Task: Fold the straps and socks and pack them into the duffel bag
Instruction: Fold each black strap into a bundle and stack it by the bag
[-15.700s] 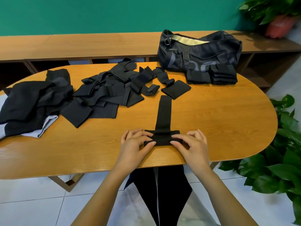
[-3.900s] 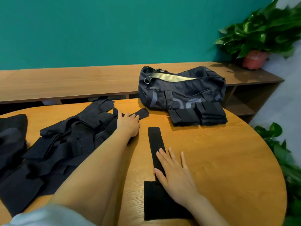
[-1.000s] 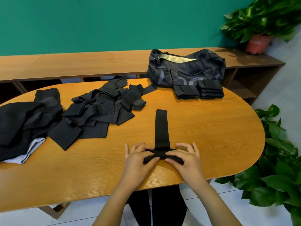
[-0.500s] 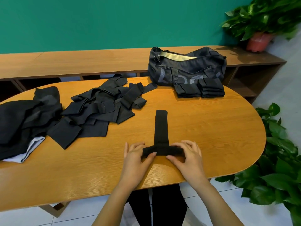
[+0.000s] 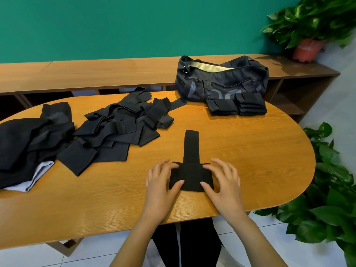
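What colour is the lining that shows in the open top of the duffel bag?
The lining is pale yellow; the head view shows it.

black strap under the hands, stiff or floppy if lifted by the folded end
Probably floppy: the strap lies flat on the table, and the loose ones in the pile drape and crumple. Likely light, being thin cloth. The fold may open once lifted, since the left hand and right hand press it down.
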`<control>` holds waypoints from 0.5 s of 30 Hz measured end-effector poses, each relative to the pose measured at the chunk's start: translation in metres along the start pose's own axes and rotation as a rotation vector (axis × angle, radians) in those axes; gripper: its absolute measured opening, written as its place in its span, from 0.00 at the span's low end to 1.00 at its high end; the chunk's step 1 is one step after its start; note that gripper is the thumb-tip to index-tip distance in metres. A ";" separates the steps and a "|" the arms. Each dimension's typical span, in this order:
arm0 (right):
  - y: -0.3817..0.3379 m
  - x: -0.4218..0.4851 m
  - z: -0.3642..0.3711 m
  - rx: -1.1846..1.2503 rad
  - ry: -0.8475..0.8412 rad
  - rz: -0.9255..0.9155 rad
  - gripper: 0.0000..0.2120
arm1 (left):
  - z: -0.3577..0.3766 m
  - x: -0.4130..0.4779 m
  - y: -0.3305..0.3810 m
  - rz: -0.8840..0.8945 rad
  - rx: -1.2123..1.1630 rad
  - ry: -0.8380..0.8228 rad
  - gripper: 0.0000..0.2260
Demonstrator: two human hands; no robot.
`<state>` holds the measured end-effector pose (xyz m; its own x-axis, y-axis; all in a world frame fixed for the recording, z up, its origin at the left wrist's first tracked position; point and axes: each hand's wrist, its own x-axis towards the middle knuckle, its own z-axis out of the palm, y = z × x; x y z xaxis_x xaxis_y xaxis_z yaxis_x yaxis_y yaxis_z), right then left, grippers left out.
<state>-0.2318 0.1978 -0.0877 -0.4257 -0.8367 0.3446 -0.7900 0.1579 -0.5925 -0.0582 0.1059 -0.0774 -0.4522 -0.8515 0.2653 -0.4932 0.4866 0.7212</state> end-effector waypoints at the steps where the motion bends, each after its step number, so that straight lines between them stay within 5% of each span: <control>1: 0.002 0.000 0.000 -0.004 -0.037 -0.047 0.16 | -0.001 0.000 0.001 0.028 0.031 -0.038 0.14; 8: 0.006 0.002 0.001 -0.040 -0.201 -0.049 0.15 | -0.004 -0.001 0.001 0.054 0.157 -0.219 0.18; 15: 0.007 0.002 0.000 -0.008 -0.235 -0.069 0.27 | 0.000 -0.002 -0.002 0.080 0.141 -0.159 0.16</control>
<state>-0.2389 0.1972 -0.0910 -0.2573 -0.9444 0.2047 -0.8172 0.0996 -0.5676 -0.0569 0.1070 -0.0793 -0.6001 -0.7731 0.2056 -0.5450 0.5832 0.6023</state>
